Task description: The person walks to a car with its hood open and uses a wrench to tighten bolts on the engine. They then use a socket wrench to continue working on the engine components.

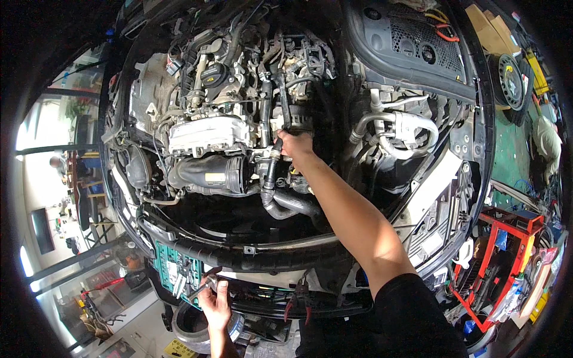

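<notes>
My right arm reaches into an open car engine bay. There my right hand (296, 146) is closed round a black coolant hose (270, 173) in the middle of the engine; its fingertips are partly hidden. A black ribbed intake duct (209, 173) and a silver cover (210, 135) lie just left of it. Low at the front, my left hand (216, 301) is closed on a slim metal hand tool (200, 289), whose exact kind I cannot make out. Beside that hand, a teal tool case (169, 262) with several metal pieces rests at the bumper.
Red-handled pliers (305, 298) hang at the front edge. A tyre (197, 325) lies below my left hand. On the right stands a red tool cart (492, 256); a wheel rim (505, 80) is farther back. The front crossmember (286, 253) runs between my arms.
</notes>
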`<state>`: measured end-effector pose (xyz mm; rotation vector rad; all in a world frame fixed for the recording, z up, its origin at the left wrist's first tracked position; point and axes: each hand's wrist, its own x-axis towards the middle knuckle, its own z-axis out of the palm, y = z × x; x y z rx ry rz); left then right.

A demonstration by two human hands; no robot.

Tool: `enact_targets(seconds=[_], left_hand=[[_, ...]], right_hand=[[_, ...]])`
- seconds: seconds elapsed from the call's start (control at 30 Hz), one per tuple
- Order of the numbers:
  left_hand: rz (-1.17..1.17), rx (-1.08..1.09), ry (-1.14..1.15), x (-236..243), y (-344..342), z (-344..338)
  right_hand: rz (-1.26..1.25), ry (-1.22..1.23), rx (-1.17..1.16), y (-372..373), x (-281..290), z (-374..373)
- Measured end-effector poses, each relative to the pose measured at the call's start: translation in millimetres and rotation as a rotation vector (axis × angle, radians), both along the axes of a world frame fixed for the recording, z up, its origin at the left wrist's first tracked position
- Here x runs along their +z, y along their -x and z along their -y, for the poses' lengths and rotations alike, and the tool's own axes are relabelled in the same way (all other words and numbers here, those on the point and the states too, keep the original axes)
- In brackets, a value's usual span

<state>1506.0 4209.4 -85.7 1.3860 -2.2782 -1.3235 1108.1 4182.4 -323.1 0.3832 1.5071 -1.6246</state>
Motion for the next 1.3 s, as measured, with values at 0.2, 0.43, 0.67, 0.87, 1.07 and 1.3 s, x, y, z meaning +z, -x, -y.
enact_targets(seconds=[0.2, 0.43, 0.67, 0.87, 1.07, 1.3], left_hand=[[0.009, 0.129, 0.128, 0, -34, -6], [-0.01, 0.3, 0.029, 4, -77, -8], [0.104, 0.382, 0.153, -13, -106, 14], [0.241, 0.322, 0.19, -31, -142, 54], [0.343, 0.128, 0.433, -33, -156, 106], [0.477, -0.051, 0.456, -64, -175, 116]], right_hand=[[-0.04, -0.173, 0.102, 17, -17, 6], [-0.092, -0.221, 0.194, 20, -22, 2], [-0.147, -0.211, 0.114, 4, -14, -21], [-0.645, 0.056, 0.405, -28, 88, -138], [-0.705, 0.139, 0.385, -86, 152, -243], [-0.735, 0.069, 0.378, -122, 151, -265]])
